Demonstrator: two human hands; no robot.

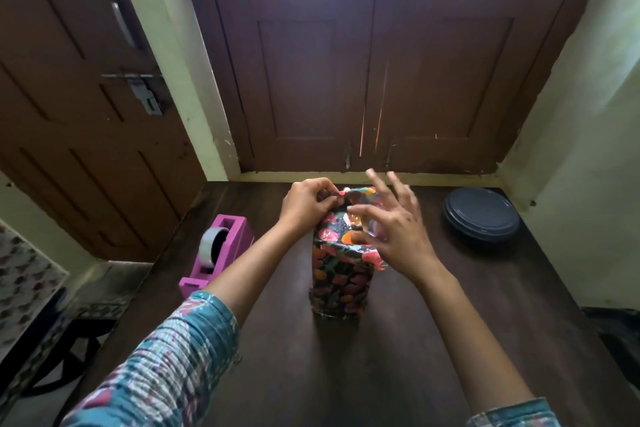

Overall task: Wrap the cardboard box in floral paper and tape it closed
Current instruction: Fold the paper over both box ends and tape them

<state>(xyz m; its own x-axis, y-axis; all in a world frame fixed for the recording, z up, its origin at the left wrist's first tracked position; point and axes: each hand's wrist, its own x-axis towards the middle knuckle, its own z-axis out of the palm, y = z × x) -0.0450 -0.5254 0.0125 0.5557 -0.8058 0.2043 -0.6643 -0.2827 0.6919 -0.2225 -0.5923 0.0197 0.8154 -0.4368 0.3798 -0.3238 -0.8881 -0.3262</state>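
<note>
A tall box (341, 282) stands upright on the dark wooden table (346, 374), covered in glossy black paper with red and orange flowers. My left hand (308, 201) pinches the folded paper at the box's top far edge. My right hand (391, 225) hovers over the top right side with its fingers spread; the thumb and forefinger seem to hold a clear strip of tape, though the blur makes it hard to tell. The top face of the box is partly hidden by both hands.
A pink tape dispenser (218, 250) with a clear tape roll sits on the table left of the box. A dark round lidded container (481, 217) lies at the far right. Brown wooden doors (346, 80) stand just behind the table's far edge.
</note>
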